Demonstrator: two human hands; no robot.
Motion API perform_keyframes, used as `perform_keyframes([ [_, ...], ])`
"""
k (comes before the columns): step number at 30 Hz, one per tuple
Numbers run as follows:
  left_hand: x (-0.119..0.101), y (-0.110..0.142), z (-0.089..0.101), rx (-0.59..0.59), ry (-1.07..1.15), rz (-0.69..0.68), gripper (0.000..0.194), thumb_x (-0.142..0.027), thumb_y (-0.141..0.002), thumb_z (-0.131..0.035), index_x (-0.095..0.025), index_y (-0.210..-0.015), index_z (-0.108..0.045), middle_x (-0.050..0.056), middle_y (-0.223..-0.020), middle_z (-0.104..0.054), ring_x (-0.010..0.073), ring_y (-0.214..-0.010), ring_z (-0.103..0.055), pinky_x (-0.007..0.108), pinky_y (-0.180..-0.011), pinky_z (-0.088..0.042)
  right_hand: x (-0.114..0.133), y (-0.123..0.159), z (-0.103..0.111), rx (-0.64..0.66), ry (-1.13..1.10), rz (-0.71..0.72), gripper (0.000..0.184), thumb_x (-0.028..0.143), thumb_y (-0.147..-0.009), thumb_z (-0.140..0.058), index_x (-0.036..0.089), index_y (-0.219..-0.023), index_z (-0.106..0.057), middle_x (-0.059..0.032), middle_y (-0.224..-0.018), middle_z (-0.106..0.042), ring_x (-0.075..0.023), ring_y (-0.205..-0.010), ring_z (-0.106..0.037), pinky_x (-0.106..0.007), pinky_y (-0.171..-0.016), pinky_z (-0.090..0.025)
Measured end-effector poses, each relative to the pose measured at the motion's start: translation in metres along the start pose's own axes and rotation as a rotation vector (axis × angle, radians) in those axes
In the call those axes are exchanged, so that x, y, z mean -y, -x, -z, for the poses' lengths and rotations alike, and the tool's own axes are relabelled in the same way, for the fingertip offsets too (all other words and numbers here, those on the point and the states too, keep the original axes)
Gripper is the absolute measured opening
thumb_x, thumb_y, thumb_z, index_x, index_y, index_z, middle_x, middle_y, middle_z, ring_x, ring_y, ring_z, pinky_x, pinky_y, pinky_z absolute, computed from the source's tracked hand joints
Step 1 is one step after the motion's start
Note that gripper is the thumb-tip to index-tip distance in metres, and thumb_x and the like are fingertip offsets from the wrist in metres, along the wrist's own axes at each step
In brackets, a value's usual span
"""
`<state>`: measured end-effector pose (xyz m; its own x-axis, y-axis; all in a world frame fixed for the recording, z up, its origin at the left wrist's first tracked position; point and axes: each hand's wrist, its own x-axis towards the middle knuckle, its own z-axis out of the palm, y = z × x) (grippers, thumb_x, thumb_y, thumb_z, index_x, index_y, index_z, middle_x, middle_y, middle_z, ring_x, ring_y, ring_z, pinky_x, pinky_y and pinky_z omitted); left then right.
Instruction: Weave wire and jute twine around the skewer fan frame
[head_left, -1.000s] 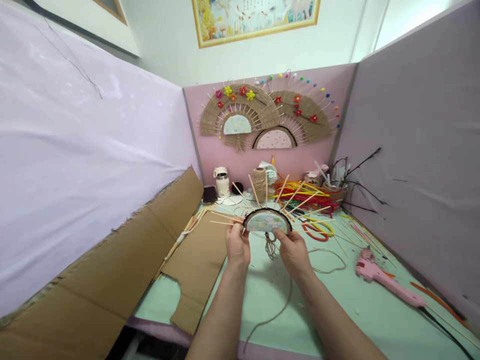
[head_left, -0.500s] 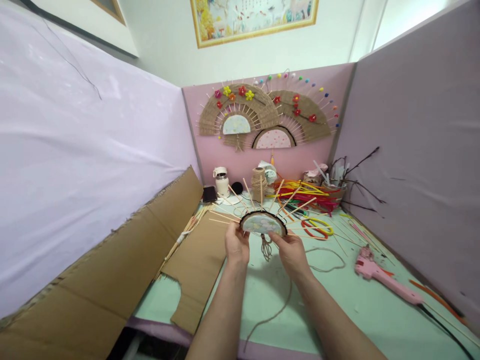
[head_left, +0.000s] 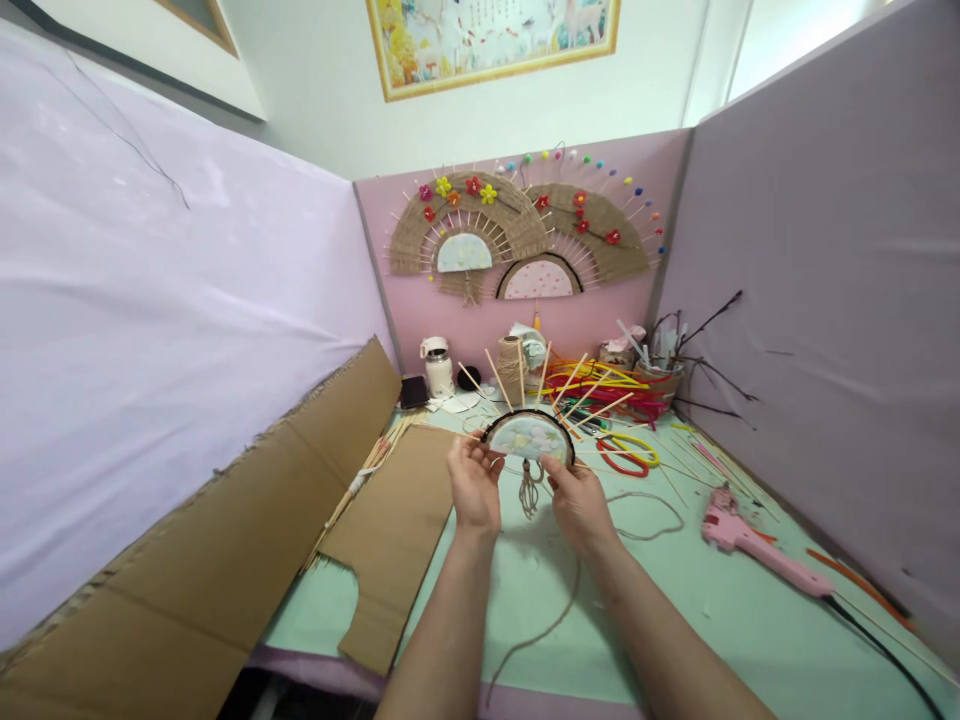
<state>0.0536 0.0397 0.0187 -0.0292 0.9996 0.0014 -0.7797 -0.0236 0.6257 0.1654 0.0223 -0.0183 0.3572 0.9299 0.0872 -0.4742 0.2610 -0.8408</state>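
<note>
Held up over the table is a half-round fan base (head_left: 529, 438) with a pale floral face, a black rim and thin wooden sticks fanning out from its curved edge. My left hand (head_left: 476, 485) supports its left end, fingers curled behind and under it. At the lower right, my right hand (head_left: 579, 500) pinches it, thumb on the floral face and fingers behind. A knotted twine tassel (head_left: 529, 495) hangs from the straight lower edge, between both hands. A loose twine strand (head_left: 551, 630) trails on the table below.
A pink glue gun (head_left: 757, 545) lies at right, its cord running off. Scissors (head_left: 630, 455), coloured pipe cleaners (head_left: 592, 378) and a twine spool (head_left: 511, 370) lie or stand behind. Cut cardboard (head_left: 397, 530) is at left. Two finished fans (head_left: 517, 225) hang on the pink panel (head_left: 420, 325).
The fan base has turned and tilted slightly, and its left sticks show less now. My left fingers have shifted and loosened a little at its left end. The view has moved slightly.
</note>
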Motion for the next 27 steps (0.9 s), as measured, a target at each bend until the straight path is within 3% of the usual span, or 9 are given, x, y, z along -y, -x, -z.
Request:
perform_keyframes([
  [4, -0.003, -0.002, 0.002, -0.07, 0.037, -0.109, 0.048, -0.063, -0.075, -0.048, -0.019, -0.091, -0.06, 0.004, -0.088, -0.059, 0.0137, -0.078, -0.058, 0.026, -0.071, -0.042, 0.001, -0.004, 0.004, -0.105, 0.023, -0.082, 0.031, 0.042, -0.06, -0.072, 0.022, -0.083, -0.07, -0.0013, -0.094, -0.072, -0.0214, -0.091, -0.062, -0.03, -0.071, -0.042],
  [7, -0.004, -0.007, 0.007, -0.228, 0.005, -0.328, 0.032, -0.048, -0.071, -0.066, -0.021, -0.085, -0.059, -0.001, -0.081, -0.056, 0.0093, -0.074, -0.055, 0.023, -0.072, -0.04, 0.0, -0.007, 0.007, -0.161, -0.012, -0.103, 0.032, 0.043, -0.059, -0.073, 0.022, -0.082, -0.068, -0.0011, -0.096, -0.072, -0.0196, -0.088, -0.062, -0.028, -0.066, -0.039],
  [9, -0.002, -0.011, 0.01, -0.266, -0.059, -0.421, 0.027, -0.038, -0.066, -0.073, -0.02, -0.079, -0.058, -0.004, -0.074, -0.054, 0.0068, -0.068, -0.051, 0.021, -0.07, -0.039, 0.0, -0.008, 0.008, -0.163, -0.036, -0.11, 0.032, 0.043, -0.058, -0.073, 0.022, -0.081, -0.067, -0.0007, -0.094, -0.071, -0.0187, -0.085, -0.061, -0.028, -0.066, -0.038],
  [13, 0.006, -0.013, 0.012, -0.17, -0.19, -0.304, 0.035, -0.049, -0.072, -0.064, -0.016, -0.064, -0.059, -0.002, -0.061, -0.053, 0.0077, -0.058, -0.047, 0.022, -0.062, -0.038, 0.001, -0.007, 0.007, -0.139, -0.083, -0.13, 0.032, 0.041, -0.057, -0.075, 0.022, -0.082, -0.068, 0.0002, -0.093, -0.071, -0.0173, -0.083, -0.06, -0.027, -0.066, -0.037],
  [17, 0.009, -0.01, 0.008, -0.062, -0.209, -0.179, 0.032, -0.032, -0.062, -0.076, -0.018, -0.089, -0.067, 0.0, -0.08, -0.062, 0.0079, -0.069, -0.054, 0.021, -0.067, -0.037, 0.0, -0.007, 0.005, -0.118, -0.125, -0.145, 0.034, 0.04, -0.057, -0.076, 0.021, -0.083, -0.069, -0.0019, -0.096, -0.071, -0.0165, -0.083, -0.059, -0.027, -0.066, -0.037],
  [21, 0.005, -0.008, 0.004, -0.07, -0.115, -0.067, 0.024, -0.035, -0.067, -0.07, -0.018, -0.084, -0.068, 0.002, -0.082, -0.064, 0.0091, -0.073, -0.056, 0.022, -0.07, -0.037, 0.001, -0.005, 0.002, -0.071, -0.059, -0.104, 0.035, 0.042, -0.058, -0.075, 0.022, -0.087, -0.07, -0.0031, -0.1, -0.071, -0.0188, -0.088, -0.06, -0.027, -0.066, -0.039],
  [27, 0.003, -0.008, 0.005, -0.062, -0.051, -0.043, 0.019, -0.03, -0.064, -0.074, -0.018, -0.077, -0.067, -0.001, -0.076, -0.065, 0.0077, -0.067, -0.056, 0.021, -0.066, -0.037, 0.001, 0.0, -0.003, 0.004, 0.019, -0.021, 0.028, 0.04, -0.061, -0.073, 0.022, -0.082, -0.07, -0.003, -0.09, -0.072, -0.0216, -0.083, -0.062, -0.031, -0.069, -0.044],
])
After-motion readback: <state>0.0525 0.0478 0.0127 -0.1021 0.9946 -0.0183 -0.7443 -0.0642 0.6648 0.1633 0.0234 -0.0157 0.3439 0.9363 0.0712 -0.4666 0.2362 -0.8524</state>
